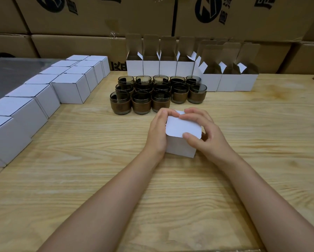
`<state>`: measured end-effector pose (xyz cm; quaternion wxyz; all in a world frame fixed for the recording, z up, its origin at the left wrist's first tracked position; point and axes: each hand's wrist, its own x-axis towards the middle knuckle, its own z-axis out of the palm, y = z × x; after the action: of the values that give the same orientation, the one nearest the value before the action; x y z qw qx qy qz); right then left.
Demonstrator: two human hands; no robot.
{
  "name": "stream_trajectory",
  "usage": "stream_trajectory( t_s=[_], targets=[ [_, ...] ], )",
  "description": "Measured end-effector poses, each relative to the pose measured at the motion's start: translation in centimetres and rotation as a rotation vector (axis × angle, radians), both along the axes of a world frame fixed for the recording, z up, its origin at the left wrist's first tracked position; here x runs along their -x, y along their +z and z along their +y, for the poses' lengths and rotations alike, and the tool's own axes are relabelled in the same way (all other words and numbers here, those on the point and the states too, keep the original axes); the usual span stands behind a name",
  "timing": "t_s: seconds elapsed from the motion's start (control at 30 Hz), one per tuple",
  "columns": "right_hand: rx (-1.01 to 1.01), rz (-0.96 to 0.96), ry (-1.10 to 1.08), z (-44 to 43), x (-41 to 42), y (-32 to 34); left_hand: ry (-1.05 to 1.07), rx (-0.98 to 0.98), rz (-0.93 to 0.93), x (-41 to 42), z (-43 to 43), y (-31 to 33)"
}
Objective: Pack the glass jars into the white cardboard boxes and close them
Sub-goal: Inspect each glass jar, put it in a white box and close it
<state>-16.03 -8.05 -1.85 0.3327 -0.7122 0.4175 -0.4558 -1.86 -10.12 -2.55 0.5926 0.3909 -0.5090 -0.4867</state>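
White cardboard box [179, 145] stands midway across the table [98, 160], your left hand [157, 132] gripping its left wall, your right hand [204, 132] curled over the lid [179, 127], whose untucked edge faces you.

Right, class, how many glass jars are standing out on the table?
13. The jars stand clustered in front of the open boxes: three columns of three on the left, two columns of two on the right. Any inside boxes are hidden.

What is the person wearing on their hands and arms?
Nothing at all! The left hand and right hand are bare, with no gloves, rings or watch. The arms are bare too, with no sleeves in view.
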Motion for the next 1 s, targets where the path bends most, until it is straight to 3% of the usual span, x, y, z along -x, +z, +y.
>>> stream_trajectory(
  t_s=[0.23,0.47,1.0],
  targets=[
    [0.046,0.000,-0.026,-0.11,-0.09,-0.15,0.012,-0.023,0.013,0.09,0.03,0.27],
    [0.059,-0.126,-0.049,-0.17,-0.61,0.30,0.031,-0.075,0.040,0.18,-0.13,0.25],
    [0.001,-0.114,0.040,-0.06,-0.23,0.12,-0.133,-0.028,0.150,-0.24,-0.06,-0.23]
  ],
)
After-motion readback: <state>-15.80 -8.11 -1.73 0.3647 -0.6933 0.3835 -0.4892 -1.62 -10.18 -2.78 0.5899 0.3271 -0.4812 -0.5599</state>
